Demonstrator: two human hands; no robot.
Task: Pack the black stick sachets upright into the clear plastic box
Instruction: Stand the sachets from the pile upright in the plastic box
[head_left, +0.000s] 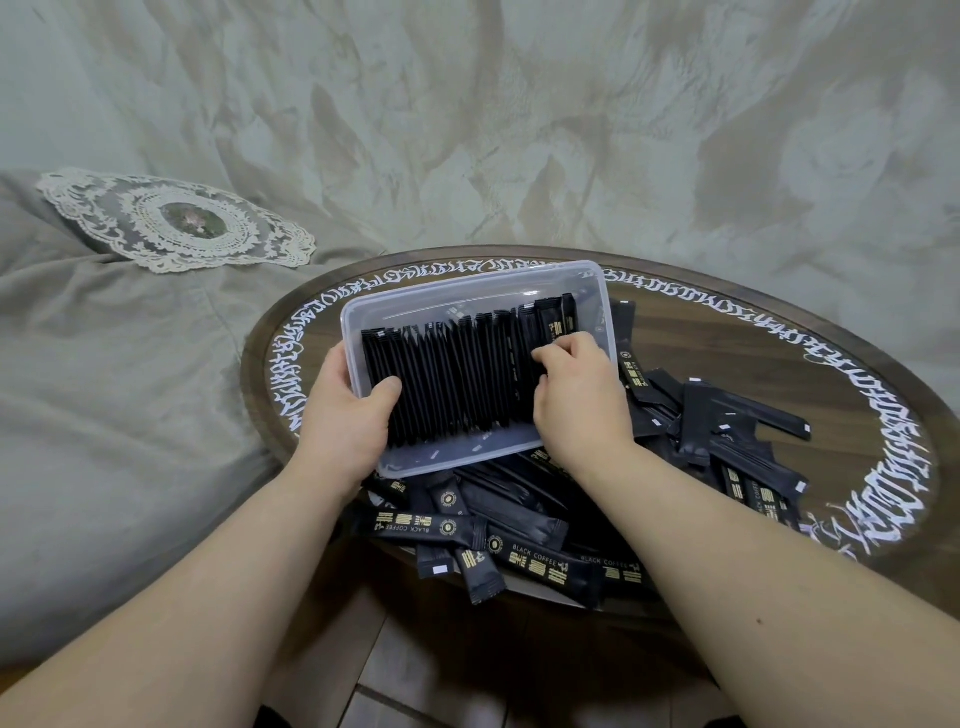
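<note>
Your left hand (349, 415) grips the clear plastic box (470, 291) at its eight o'clock corner, thumb curled over the rim onto the packed row of black stick sachets (452, 374). Your right hand (576, 387), at the row's three o'clock end, pinches sachets with curled fingers. Loose sachets (524, 551) lie piled on the round wooden table (779, 364) from three to six o'clock of the box.

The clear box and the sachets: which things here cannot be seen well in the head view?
- Sachets under the clear box: hidden by the box itself.
- Right hand fingertips: buried among the packed sachets.
- Left hand fingers: behind the box wall.
- Loose sachets count: overlapping pile.
- Both elbows: cut by the bottom edge.
</note>
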